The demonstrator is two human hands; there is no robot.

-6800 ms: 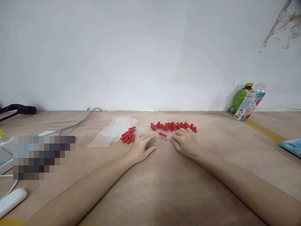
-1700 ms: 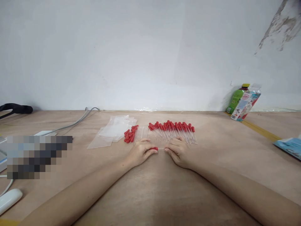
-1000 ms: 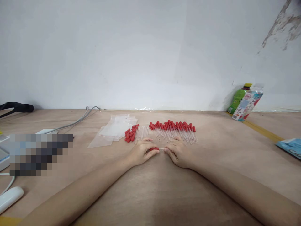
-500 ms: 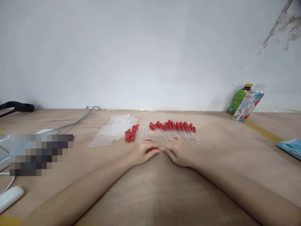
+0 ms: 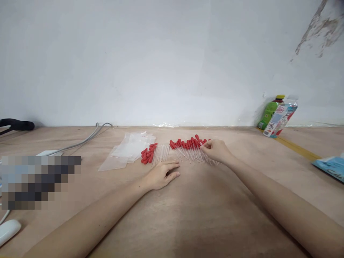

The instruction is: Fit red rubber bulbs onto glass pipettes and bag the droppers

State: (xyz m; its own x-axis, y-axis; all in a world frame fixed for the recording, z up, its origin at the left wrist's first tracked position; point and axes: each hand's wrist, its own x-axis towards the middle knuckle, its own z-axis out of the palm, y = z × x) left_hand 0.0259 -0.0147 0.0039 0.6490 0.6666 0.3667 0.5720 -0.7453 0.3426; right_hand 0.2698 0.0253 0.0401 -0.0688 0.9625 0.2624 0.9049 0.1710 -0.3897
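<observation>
My left hand (image 5: 162,174) lies flat on the wooden table (image 5: 188,215) with its fingers stretched out and nothing in it, just in front of a small bundle of clear glass tubes (image 5: 161,153). A pile of loose red rubber bulbs (image 5: 147,154) sits to the left of the tubes. My right hand (image 5: 216,150) is farther back, its fingers pinched on a dropper with a red bulb (image 5: 198,138), held over the row of red-capped droppers (image 5: 188,148).
Clear plastic bags (image 5: 129,150) lie left of the bulbs. A grey cable (image 5: 80,143) runs to a white box at the left. A green bottle (image 5: 271,113) and a packet (image 5: 281,116) lean on the wall. A blue item (image 5: 331,167) lies at the right edge.
Both hands were joined on one dropper at the table's middle. My right hand has carried it back to the row, and my left hand has let go and flattened on the table.
</observation>
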